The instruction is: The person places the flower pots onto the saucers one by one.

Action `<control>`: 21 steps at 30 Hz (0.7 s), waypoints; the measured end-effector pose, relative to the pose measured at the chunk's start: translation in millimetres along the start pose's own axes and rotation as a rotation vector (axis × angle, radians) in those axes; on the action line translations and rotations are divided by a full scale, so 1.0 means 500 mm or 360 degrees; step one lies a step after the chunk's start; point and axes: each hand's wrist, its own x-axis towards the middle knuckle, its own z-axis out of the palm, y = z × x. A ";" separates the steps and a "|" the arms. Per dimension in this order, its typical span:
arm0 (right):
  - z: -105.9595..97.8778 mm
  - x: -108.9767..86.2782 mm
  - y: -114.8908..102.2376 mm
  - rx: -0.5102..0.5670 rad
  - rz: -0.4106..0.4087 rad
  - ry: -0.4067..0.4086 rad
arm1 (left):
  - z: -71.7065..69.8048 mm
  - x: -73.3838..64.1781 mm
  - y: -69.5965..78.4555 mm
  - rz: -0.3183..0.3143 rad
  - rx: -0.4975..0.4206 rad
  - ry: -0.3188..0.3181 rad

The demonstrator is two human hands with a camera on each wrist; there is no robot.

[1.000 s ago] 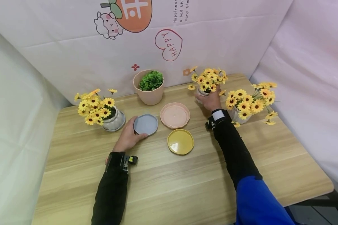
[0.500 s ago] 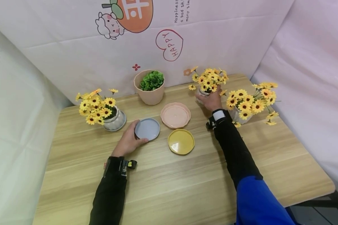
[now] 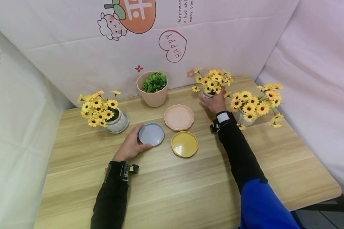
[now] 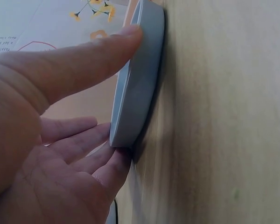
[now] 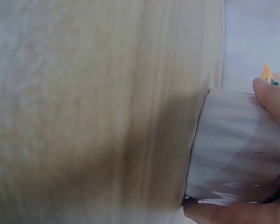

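Observation:
My left hand (image 3: 131,144) holds a blue-grey saucer (image 3: 151,134) by its left side, low over or on the wood table. In the left wrist view the thumb lies at the saucer's rim (image 4: 139,77), and the fingertips touch its lower edge. My right hand (image 3: 217,101) grips a whitish flower pot (image 5: 238,144) with yellow daisies (image 3: 212,81), upright at the back of the table. The thumb and a finger go round opposite sides of that pot in the right wrist view. A pink saucer (image 3: 179,117) and a yellow saucer (image 3: 184,144) lie between the hands.
At the left a grey-white pot (image 3: 116,123) with daisies stands on a blue-grey saucer. A pink pot (image 3: 153,98) of green leaves stands by the back curtain. More yellow daisies (image 3: 253,103) in a pot stand beside my right forearm.
My left hand has moved the blue-grey saucer toward me and slightly right, nearer the yellow saucer. My right hand stays on the flower pot.

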 end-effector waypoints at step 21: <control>-0.006 -0.009 -0.002 -0.0047 -0.0081 -0.0021 | 0.000 -0.004 0.001 0.0015 0.0018 -0.0018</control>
